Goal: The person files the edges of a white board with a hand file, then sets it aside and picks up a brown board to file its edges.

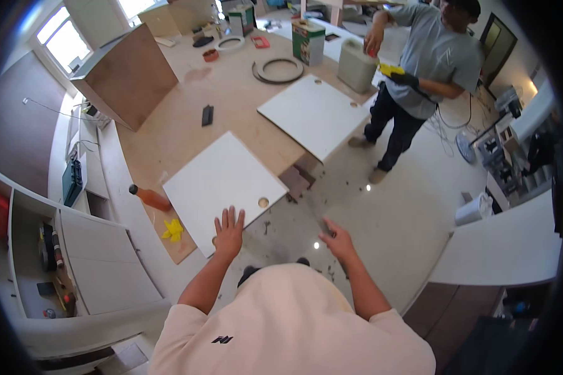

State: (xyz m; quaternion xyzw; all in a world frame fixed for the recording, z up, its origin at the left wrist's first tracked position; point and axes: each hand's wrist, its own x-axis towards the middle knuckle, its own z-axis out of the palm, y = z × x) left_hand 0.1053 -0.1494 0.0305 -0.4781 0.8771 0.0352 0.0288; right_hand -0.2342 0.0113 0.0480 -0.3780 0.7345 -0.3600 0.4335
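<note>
My left hand (229, 236) lies with fingers spread on the near edge of a white panel (222, 181). The panel rests on the brown work table and has a round hole (263, 202) near its right corner. Off the panel's right side, over the floor, my right hand (338, 242) is closed on a thin long tool (324, 229). The tool's far end is smeared, so I cannot tell its kind. An orange bottle (151, 198) with a dark cap and a crumpled yellow cloth (172, 230) lie left of the panel.
A second white panel (314, 117) overhangs the table (231, 106) at right. Beside it stands a co-worker (438, 56) with a yellow item, near a beige jerrycan (357, 65). A brown box (128, 78) and coiled edging strip (278, 70) sit farther back. Debris dots the floor (381, 219).
</note>
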